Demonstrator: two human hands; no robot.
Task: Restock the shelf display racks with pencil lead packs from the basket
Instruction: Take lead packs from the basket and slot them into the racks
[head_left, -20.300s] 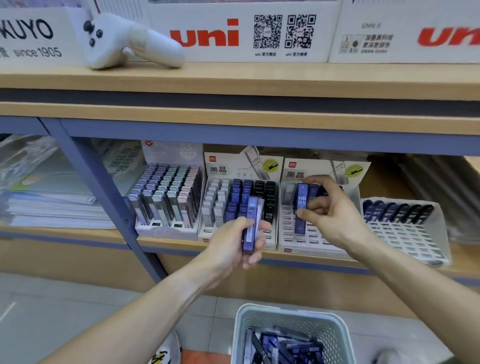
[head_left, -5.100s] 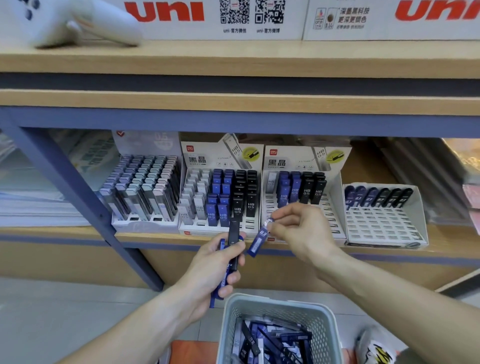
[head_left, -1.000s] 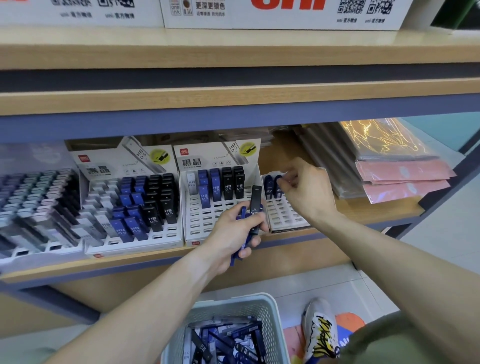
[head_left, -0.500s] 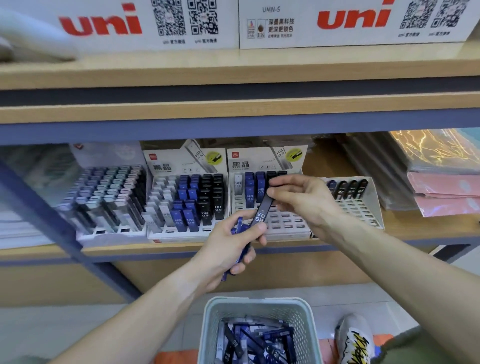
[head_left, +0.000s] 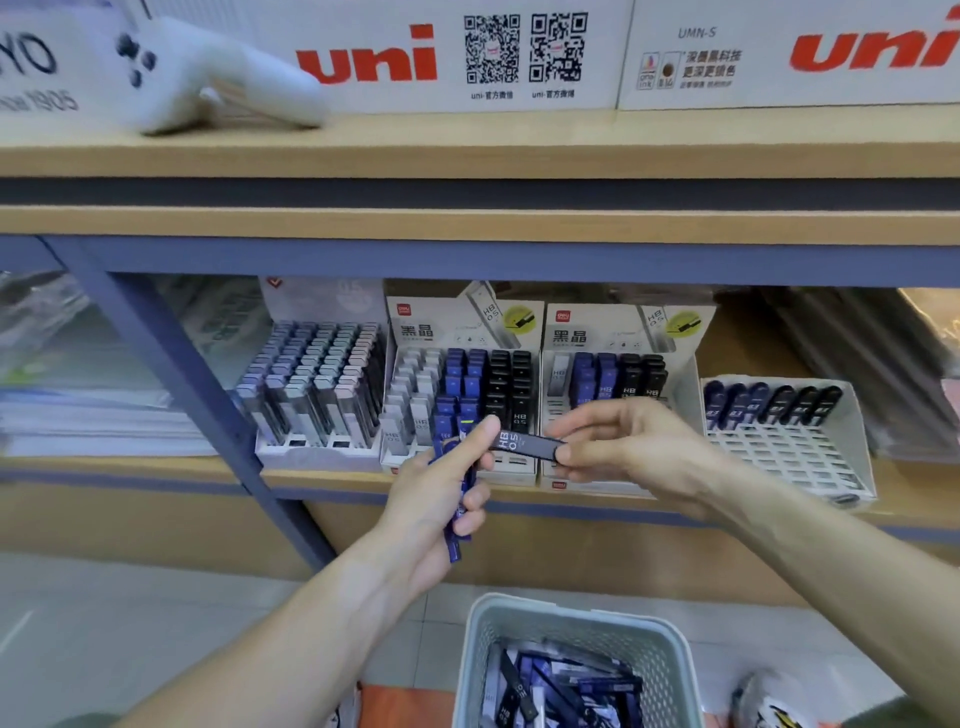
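Observation:
A black HB 0.5 lead pack (head_left: 524, 445) lies level between my two hands, in front of the racks. My right hand (head_left: 628, 452) pinches its right end. My left hand (head_left: 441, 499) grips several blue lead packs (head_left: 458, 512), and its thumb touches the black pack's left end. Behind them stand a rack of white, blue and black packs (head_left: 460, 410), a partly filled rack (head_left: 618, 405) and a white rack (head_left: 784, 441) with one back row. The grey basket (head_left: 574, 623) with more packs sits on the floor below.
A rack of grey packs (head_left: 317, 395) stands at the left beside a blue shelf post (head_left: 171, 374). The wooden shelf above carries white uni boxes (head_left: 441, 52) and a white controller (head_left: 208, 73). Plastic-wrapped paper goods (head_left: 883, 353) lie at the right. A shoe (head_left: 769, 701) shows by the basket.
The black pack has swung from slanting to level as my right hand drew its end out to the right and down. The view has panned left.

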